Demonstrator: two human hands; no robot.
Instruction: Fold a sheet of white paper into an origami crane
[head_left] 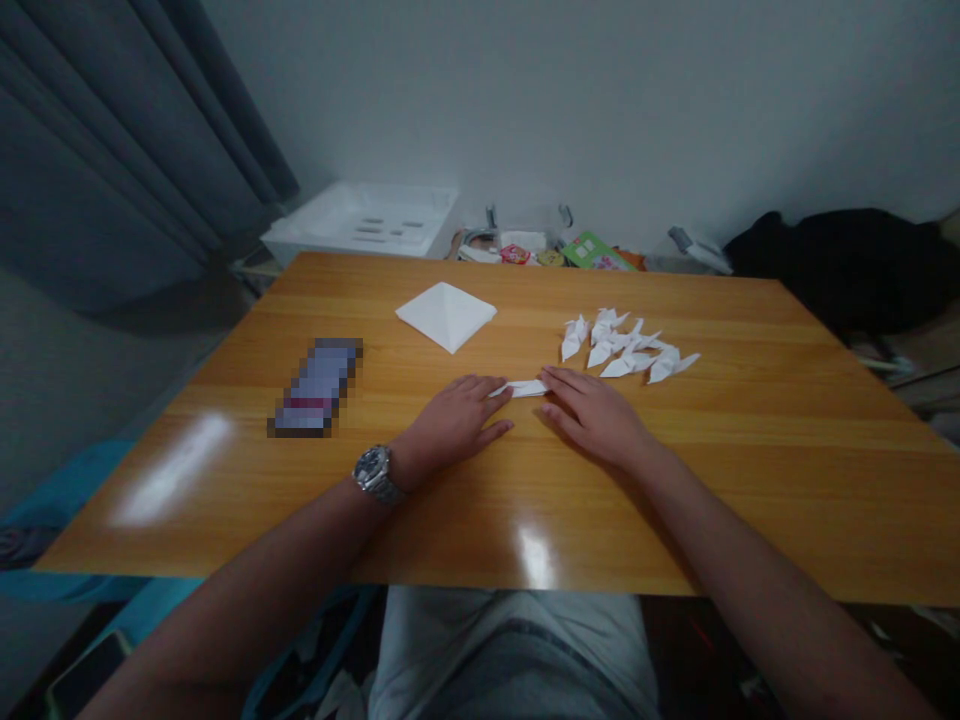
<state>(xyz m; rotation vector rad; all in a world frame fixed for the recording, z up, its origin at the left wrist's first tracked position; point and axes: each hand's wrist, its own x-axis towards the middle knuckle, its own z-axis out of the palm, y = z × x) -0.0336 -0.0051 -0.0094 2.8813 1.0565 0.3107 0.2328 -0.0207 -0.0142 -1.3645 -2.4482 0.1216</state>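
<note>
Both hands (459, 412) (598, 412), flattened and wide, press a white strip (529, 388), apparently folded paper, against the table (450, 535).

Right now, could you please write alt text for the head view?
A left hand and right hand touch narrow folded paper on a wooden table. Beyond lie a paper diamond and, to its right, bird-like paper figures.

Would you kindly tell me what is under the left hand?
The left hand, over the wooden table, partly covers one end of the folded white paper. The paper's middle shows; whatever else lies beneath the hand is hidden.
</note>
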